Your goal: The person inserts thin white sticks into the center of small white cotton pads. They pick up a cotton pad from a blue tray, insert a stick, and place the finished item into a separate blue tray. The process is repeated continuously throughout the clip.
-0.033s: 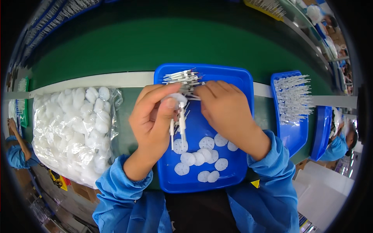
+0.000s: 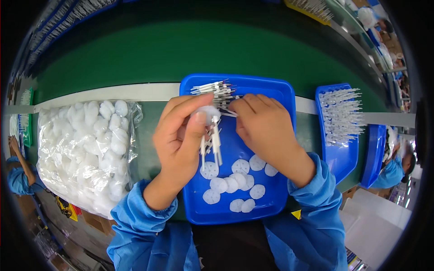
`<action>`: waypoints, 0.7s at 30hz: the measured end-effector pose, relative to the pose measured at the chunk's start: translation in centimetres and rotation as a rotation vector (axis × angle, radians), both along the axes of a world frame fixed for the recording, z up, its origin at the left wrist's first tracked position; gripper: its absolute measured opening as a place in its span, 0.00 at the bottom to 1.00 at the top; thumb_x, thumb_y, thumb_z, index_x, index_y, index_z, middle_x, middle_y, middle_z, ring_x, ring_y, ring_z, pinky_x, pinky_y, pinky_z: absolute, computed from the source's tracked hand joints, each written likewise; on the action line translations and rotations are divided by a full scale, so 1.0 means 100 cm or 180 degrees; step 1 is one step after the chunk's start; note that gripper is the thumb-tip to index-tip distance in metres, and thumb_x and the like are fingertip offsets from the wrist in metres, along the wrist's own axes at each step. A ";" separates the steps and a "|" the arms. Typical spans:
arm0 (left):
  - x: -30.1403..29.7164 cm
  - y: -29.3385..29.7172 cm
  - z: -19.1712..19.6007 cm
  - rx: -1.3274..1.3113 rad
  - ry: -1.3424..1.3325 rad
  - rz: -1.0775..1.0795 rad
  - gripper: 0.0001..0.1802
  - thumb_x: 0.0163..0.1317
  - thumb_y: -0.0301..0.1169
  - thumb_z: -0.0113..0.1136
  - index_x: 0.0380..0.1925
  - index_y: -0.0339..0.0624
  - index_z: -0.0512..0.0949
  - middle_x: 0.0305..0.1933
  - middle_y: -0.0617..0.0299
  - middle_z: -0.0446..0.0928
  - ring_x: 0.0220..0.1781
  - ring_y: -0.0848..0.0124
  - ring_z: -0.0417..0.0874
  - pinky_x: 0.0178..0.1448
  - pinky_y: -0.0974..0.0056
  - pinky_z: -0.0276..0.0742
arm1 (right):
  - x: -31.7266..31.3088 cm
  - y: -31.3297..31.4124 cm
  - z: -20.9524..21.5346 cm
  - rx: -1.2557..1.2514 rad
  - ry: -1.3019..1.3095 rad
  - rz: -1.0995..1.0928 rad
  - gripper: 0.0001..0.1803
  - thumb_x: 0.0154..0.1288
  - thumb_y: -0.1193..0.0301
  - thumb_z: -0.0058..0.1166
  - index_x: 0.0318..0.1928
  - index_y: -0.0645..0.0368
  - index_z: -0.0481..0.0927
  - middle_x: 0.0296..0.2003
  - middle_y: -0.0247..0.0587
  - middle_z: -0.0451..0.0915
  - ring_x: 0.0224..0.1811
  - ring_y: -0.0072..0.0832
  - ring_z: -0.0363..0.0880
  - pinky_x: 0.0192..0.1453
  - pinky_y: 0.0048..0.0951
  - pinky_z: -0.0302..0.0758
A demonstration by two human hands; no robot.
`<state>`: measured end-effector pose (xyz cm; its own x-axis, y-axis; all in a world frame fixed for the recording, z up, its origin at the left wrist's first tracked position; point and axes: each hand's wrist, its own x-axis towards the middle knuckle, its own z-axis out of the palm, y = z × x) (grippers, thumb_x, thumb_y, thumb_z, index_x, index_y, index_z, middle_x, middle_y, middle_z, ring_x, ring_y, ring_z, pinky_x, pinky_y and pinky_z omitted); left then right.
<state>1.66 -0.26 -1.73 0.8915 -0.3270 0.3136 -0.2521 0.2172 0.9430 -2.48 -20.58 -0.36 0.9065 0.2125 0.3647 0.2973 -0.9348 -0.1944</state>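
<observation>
My left hand pinches a white round disc between thumb and fingers. Several thin white sticks hang down from this disc, slightly blurred. To its right, my right hand has its fingers closed on a thin white stick whose end points toward the disc. Both hands are over a blue tray. A pile of similar white sticks with thin dark tips lies in the tray's far left part. Loose white discs with small marks are scattered in its near half, some overlapping.
Left of the tray lies a clear plastic bag full of white discs. A blue tray of assembled stick pieces stands at the right, beside another blue tray. Beyond stretches a green work surface. Co-workers' blue sleeves show at both sides.
My hands have shifted very slightly to the right. The sticks hanging from the disc have swung a little and tilt differently.
</observation>
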 end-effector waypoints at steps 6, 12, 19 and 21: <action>-0.006 -0.005 0.004 -0.0165 0.0559 -0.0043 0.22 0.80 0.20 0.56 0.71 0.33 0.78 0.61 0.55 0.80 0.54 0.73 0.84 0.58 0.68 0.83 | -0.014 -0.020 0.001 0.0544 0.0361 -0.0524 0.10 0.53 0.77 0.69 0.37 0.54 0.84 0.33 0.37 0.84 0.36 0.38 0.87 0.43 0.41 0.82; -0.005 -0.007 -0.002 0.0461 -0.0047 -0.0011 0.20 0.73 0.18 0.63 0.63 0.38 0.86 0.60 0.55 0.88 0.48 0.75 0.87 0.46 0.70 0.84 | -0.026 -0.028 0.022 0.2003 0.0478 -0.0089 0.13 0.57 0.80 0.69 0.42 0.53 0.87 0.35 0.35 0.88 0.35 0.31 0.90 0.46 0.34 0.82; -0.007 -0.010 -0.004 0.0434 -0.0018 0.0019 0.20 0.70 0.18 0.66 0.60 0.40 0.88 0.56 0.56 0.91 0.43 0.74 0.87 0.40 0.72 0.82 | -0.028 -0.018 0.027 0.2502 0.0776 0.0080 0.17 0.59 0.79 0.71 0.50 0.54 0.89 0.34 0.34 0.89 0.32 0.30 0.89 0.45 0.33 0.80; -0.007 -0.010 -0.003 0.0473 -0.0079 -0.0005 0.20 0.70 0.18 0.66 0.60 0.40 0.88 0.56 0.57 0.92 0.43 0.75 0.87 0.40 0.72 0.83 | -0.030 -0.016 0.023 0.2880 0.0972 0.0064 0.17 0.60 0.79 0.73 0.51 0.55 0.90 0.33 0.35 0.90 0.32 0.30 0.89 0.43 0.32 0.80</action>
